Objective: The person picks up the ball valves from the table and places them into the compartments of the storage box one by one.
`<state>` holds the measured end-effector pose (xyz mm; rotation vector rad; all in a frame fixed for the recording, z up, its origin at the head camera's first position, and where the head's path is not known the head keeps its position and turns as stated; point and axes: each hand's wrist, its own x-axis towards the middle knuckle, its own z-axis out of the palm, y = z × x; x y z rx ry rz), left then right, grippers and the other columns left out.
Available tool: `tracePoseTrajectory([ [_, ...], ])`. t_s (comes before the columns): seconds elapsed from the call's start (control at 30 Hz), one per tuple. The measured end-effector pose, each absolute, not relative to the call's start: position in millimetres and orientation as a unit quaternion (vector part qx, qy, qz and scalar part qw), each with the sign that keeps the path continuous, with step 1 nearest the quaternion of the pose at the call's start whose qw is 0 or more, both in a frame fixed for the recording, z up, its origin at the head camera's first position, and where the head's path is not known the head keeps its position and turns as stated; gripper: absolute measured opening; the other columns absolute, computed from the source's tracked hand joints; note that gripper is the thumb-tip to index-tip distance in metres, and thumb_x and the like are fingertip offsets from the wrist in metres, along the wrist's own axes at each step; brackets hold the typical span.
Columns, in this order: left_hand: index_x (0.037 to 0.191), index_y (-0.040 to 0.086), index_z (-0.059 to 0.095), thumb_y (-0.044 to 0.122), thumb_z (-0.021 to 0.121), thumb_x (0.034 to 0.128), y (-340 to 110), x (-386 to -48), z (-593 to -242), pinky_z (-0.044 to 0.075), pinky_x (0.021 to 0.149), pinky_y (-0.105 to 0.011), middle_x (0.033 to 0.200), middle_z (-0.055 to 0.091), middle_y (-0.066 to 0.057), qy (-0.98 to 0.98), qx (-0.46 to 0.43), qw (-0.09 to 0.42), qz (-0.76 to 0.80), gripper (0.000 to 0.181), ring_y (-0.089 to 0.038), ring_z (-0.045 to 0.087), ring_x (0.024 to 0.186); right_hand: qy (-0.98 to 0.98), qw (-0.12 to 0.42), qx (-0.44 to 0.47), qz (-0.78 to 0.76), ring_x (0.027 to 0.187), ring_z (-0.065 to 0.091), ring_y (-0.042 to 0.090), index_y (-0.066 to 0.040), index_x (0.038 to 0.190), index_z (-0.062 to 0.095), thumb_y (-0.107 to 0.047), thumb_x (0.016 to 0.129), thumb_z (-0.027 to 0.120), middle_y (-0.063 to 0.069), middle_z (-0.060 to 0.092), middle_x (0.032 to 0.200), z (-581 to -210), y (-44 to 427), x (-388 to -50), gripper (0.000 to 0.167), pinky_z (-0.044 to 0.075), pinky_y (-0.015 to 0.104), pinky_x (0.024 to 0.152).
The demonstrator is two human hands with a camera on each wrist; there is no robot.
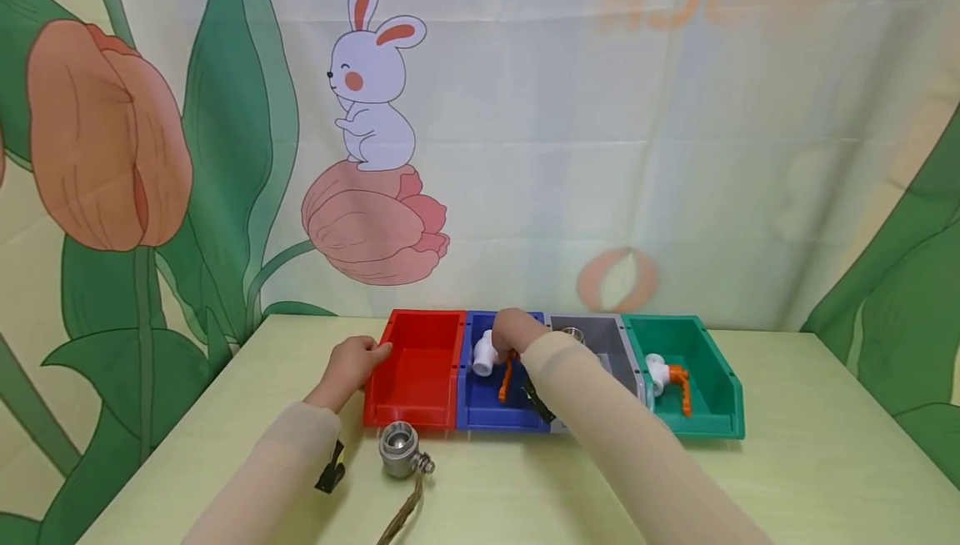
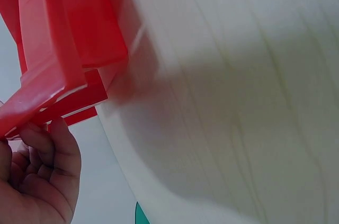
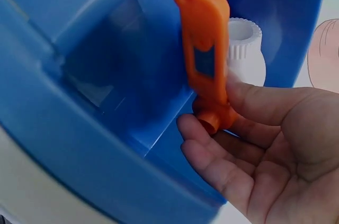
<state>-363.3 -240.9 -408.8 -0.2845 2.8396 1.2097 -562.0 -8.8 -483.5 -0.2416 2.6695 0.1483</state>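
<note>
The tap (image 1: 484,356) is within the blue bin (image 1: 487,417), its orange handle (image 3: 197,28) pinched near the base by the half-closed right hand (image 1: 517,331), while the left hand (image 1: 351,368), fingers curled, grips the red bin (image 1: 415,378) by its edge, probably to stop it sliding.

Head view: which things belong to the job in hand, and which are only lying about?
In the job, it seems:
valve in right grip
blue bin around it
red bin, held by left grip

Probably just lying about:
metal fitting on table
grey bin
green bin with second valve
</note>
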Motion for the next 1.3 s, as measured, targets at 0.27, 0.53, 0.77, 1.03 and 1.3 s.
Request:
tracePoseTrajectory([
  [0.27, 0.085, 0.005, 0.054, 0.026, 0.057, 0.104, -237, -360, -407, 0.056, 0.062, -0.024, 0.079, 0.055, -0.007, 0.917, -0.091, 0.015, 0.387, 0.029, -0.02, 0.057, 0.076, 0.969, 0.229, -0.074, 0.061, 0.094, 0.06, 0.022, -0.007, 0.097, 0.075, -0.032, 0.086, 0.083, 0.005, 0.065, 0.106, -489, -12, -566, 0.029, 0.054, 0.032, 0.085],
  [0.53, 0.085, 0.005, 0.055, 0.026, 0.057, 0.1039, -234, -359, -404, 0.055, 0.061, -0.023, 0.08, 0.057, -0.008, 0.915, -0.091, 0.014, 0.393, 0.028, -0.019, 0.056, 0.074, 0.969, 0.227, -0.073, 0.066, 0.091, 0.055, 0.019, -0.005, 0.109, 0.075, -0.024, 0.091, 0.078, 0.004, 0.063, 0.106, -429, -11, -499, 0.027, 0.052, 0.03, 0.084],
  [0.77, 0.087, 0.005, 0.056, 0.026, 0.056, 0.1041, -236, -360, -406, 0.056, 0.063, -0.023, 0.083, 0.059, -0.01, 0.915, -0.099, 0.02, 0.39, 0.027, -0.02, 0.057, 0.077, 0.966, 0.232, -0.087, 0.079, 0.087, 0.049, 0.018, -0.003, 0.112, 0.072, -0.021, 0.096, 0.071, 0.004, 0.055, 0.098, -386, -13, -450, 0.025, 0.046, 0.028, 0.08],
  [1.03, 0.087, 0.006, 0.055, 0.026, 0.056, 0.1041, -239, -360, -407, 0.056, 0.064, -0.022, 0.084, 0.058, -0.009, 0.913, -0.104, 0.026, 0.393, 0.027, -0.021, 0.057, 0.079, 0.965, 0.244, -0.081, 0.054, 0.096, 0.051, 0.019, -0.001, 0.124, 0.07, -0.019, 0.097, 0.071, 0.007, 0.063, 0.122, -374, -13, -435, 0.033, 0.051, 0.029, 0.096],
  [1.3, 0.084, 0.006, 0.054, 0.026, 0.056, 0.1039, -239, -359, -407, 0.055, 0.062, -0.023, 0.08, 0.056, -0.008, 0.914, -0.097, 0.019, 0.393, 0.029, -0.02, 0.056, 0.076, 0.957, 0.268, -0.041, 0.101, 0.107, 0.06, 0.018, -0.008, 0.112, 0.074, -0.028, 0.084, 0.085, 0.001, 0.066, 0.123, -463, -24, -537, 0.036, 0.054, 0.029, 0.096],
])
